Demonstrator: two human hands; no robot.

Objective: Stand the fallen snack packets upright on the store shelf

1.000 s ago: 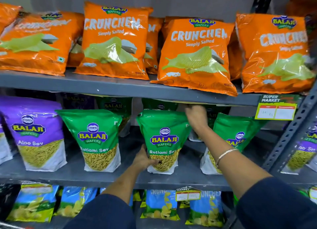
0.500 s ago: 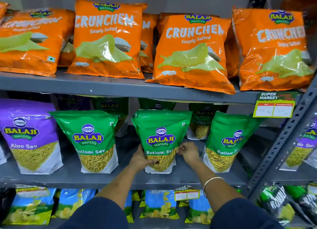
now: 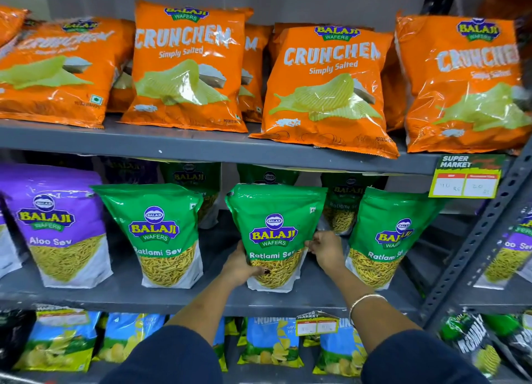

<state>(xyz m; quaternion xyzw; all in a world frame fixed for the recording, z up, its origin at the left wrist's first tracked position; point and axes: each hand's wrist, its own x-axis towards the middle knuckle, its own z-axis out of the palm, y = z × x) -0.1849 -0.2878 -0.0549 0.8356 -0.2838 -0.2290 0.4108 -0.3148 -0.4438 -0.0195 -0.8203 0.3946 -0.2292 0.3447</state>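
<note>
A green Ratlami Sev packet [image 3: 273,216] stands upright at the middle of the grey middle shelf [image 3: 115,294]. My left hand [image 3: 237,265] grips its lower left side. On its right edge my right hand [image 3: 326,250] pinches it, a bangle on that wrist. Two more green Ratlami Sev packets stand upright beside it, one on the left [image 3: 157,228] and one on the right [image 3: 385,234]. Further green packets [image 3: 345,199] stand behind in a back row, partly hidden.
A purple Aloo Sev packet [image 3: 57,225] stands at the left. Orange Crunchem bags [image 3: 328,87] lean on the upper shelf. A price tag [image 3: 466,179] hangs at the right. Blue chip bags [image 3: 270,343] fill the lower shelf. A perforated upright post [image 3: 489,231] bounds the right.
My right hand came down from the back row to the right edge of the middle green packet. My left hand has stayed on its lower left side.
</note>
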